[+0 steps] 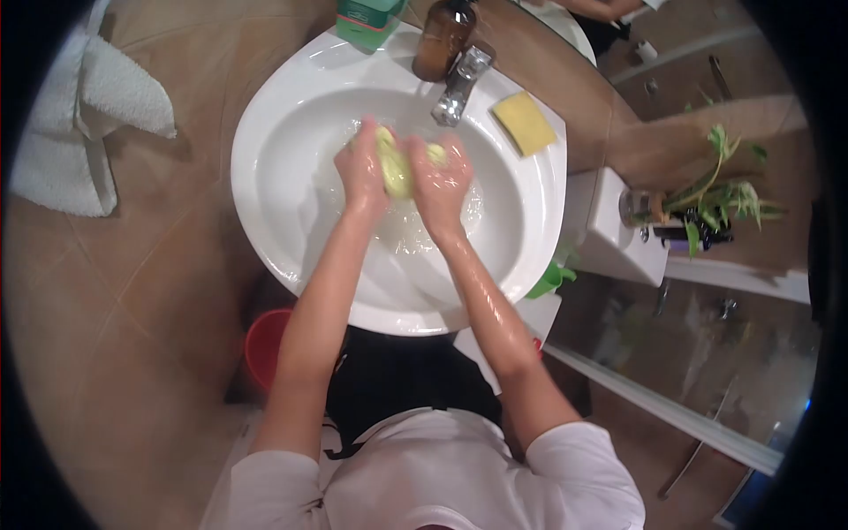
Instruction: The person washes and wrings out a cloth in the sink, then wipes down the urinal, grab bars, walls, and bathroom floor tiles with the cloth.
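Observation:
Both of my hands are over the white sink [265, 168], wrapped around a wet yellow-green cloth [395, 170]. My left hand [360, 175] grips its left side, with the fingers closed. My right hand [443, 181] is closed on the other side, and a bit of the cloth pokes out between its fingers. The stretch between the hands is bunched and slightly blurred. Water with some bubbles [415, 234] lies in the basin below. Just behind my right hand is the metal faucet [456, 88]; I cannot tell whether water runs from it.
A folded yellow cloth or sponge [524, 124] rests on the sink's right rim. An amber bottle [443, 40] and a green bottle [367, 22] stand at the back. A white towel [124, 93] hangs left, a red bucket [265, 349] sits below, and a plant [720, 199] is at right.

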`<state>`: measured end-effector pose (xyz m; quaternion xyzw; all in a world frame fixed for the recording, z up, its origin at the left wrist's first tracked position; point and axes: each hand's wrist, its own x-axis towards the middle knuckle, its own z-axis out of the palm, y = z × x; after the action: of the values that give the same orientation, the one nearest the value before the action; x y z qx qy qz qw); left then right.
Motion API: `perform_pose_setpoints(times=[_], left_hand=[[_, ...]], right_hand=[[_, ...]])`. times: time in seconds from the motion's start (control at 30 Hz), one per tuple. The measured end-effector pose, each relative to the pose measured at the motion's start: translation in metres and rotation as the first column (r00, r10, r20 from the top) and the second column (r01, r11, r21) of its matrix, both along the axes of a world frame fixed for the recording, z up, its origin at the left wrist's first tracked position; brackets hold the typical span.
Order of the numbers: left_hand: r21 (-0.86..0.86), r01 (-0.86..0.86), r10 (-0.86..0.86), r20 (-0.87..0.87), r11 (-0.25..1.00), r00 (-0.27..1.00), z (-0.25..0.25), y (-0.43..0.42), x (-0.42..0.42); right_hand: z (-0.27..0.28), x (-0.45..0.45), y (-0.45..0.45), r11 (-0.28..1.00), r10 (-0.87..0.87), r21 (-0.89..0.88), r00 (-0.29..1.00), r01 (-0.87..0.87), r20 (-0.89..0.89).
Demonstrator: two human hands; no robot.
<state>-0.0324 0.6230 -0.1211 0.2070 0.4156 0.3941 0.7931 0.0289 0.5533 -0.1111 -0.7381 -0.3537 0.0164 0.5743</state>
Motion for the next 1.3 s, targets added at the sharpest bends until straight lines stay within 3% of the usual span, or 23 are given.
perform_pose_setpoints(times=[0.03,0.1,0.13,0.2,0.23,0.27,0.3,0.37,0.43,0.57,0.6,0.67,0.7,0.73,0.77,0.8,0.9,0.93,1.03,1.1,1.13,1.2,1.3], left_hand=[[0.005,0.023,-0.023,-0.017,1.0,1.0,-0.004,0.01,-0.001],[-0.117,0.286,-0.244,0.285,0.951,0.927,-0.014,0.03,-0.004],[0.096,0.363,-0.374,0.294,0.927,0.879,-0.017,0.036,-0.004],[0.084,0.468,-0.469,0.315,0.88,0.825,0.001,0.041,-0.006],[0.077,0.557,-0.546,0.344,0.827,0.763,0.011,0.044,-0.008],[0.081,0.622,-0.606,0.348,0.779,0.715,0.019,0.047,-0.006],[0.096,0.667,-0.657,0.322,0.739,0.682,0.027,0.047,-0.005],[0.142,0.747,-0.753,0.249,0.65,0.608,0.04,0.051,0.0],[0.185,0.81,-0.83,0.135,0.557,0.541,0.05,0.05,0.004],[0.247,0.913,-0.9,-0.215,0.325,0.379,0.058,0.038,0.006],[0.259,0.935,-0.882,-0.343,0.243,0.324,0.059,0.033,0.006],[0.29,0.957,-0.722,-0.665,-0.014,0.191,0.057,0.024,0.004],[0.283,0.93,-0.523,-0.843,-0.235,0.124,0.056,0.019,0.002],[0.228,0.783,-0.174,-0.973,-0.578,0.155,0.057,0.01,-0.004],[0.086,0.601,0.174,-0.916,-0.795,0.361,0.059,0.002,-0.009],[-0.274,0.637,0.337,-0.941,-0.721,-0.023,0.08,-0.019,-0.004],[-0.129,0.722,0.271,-0.959,-0.68,0.083,0.057,-0.034,-0.021],[-0.03,0.768,0.185,-0.976,-0.64,0.116,0.052,-0.035,-0.026],[0.281,0.869,-0.151,-0.959,-0.407,0.239,0.032,-0.027,-0.027],[0.411,0.872,-0.306,-0.894,-0.266,0.328,0.016,-0.022,-0.033],[0.455,0.862,-0.349,-0.863,-0.223,0.365,0.008,-0.016,-0.041],[0.534,0.824,-0.419,-0.803,-0.19,0.424,-0.006,-0.005,-0.051],[0.631,0.749,-0.508,-0.721,-0.203,0.47,-0.051,0.016,-0.046]], right_hand=[[0.009,-0.001,0.008,0.999,0.008,0.049,0.977,-0.019,0.213],[0.03,-0.003,0.021,0.996,0.085,-0.011,0.871,-0.091,0.484],[0.039,0.0,0.025,0.997,0.072,-0.007,0.879,-0.077,0.471],[0.056,0.007,0.033,0.956,0.267,-0.083,0.712,-0.283,0.649],[0.067,0.01,0.034,0.959,0.256,-0.074,0.72,-0.274,0.645],[0.077,0.013,0.033,0.929,0.346,-0.165,0.621,-0.331,0.703],[0.087,0.015,0.031,0.889,0.434,-0.262,0.51,-0.375,0.743],[0.099,0.017,0.026,0.877,0.449,-0.271,0.472,-0.398,0.759],[0.109,0.019,0.021,0.833,0.513,-0.352,0.357,-0.427,0.781],[0.117,0.019,0.0,0.764,0.597,-0.406,0.31,-0.502,0.74],[0.118,0.016,-0.007,0.734,0.641,-0.441,0.313,-0.517,0.701],[0.13,0.01,-0.024,0.468,0.884,-0.739,0.264,-0.486,0.386],[0.115,0.008,-0.029,0.452,0.892,-0.674,0.293,-0.584,0.344],[0.091,0.008,-0.032,0.453,0.892,-0.598,0.332,-0.661,0.307],[0.084,0.001,-0.038,0.574,0.816,-0.583,0.34,-0.575,0.468],[0.074,-0.011,-0.042,0.677,0.728,-0.562,0.32,-0.475,0.607],[0.066,-0.029,-0.054,0.639,0.745,-0.697,0.485,-0.326,0.457],[0.066,-0.035,-0.058,0.687,0.722,-0.65,0.409,-0.325,0.559],[0.063,-0.043,-0.06,0.794,0.572,-0.579,0.55,-0.185,0.609],[0.044,-0.048,-0.061,0.962,0.173,-0.273,0.84,-0.031,0.514],[0.034,-0.053,-0.063,0.963,0.156,-0.269,0.844,-0.014,0.513],[0.018,-0.054,-0.073,0.983,-0.15,-0.055,0.94,0.174,0.306],[0.006,-0.057,-0.1,0.998,-0.058,0.026,0.965,0.053,0.256]])
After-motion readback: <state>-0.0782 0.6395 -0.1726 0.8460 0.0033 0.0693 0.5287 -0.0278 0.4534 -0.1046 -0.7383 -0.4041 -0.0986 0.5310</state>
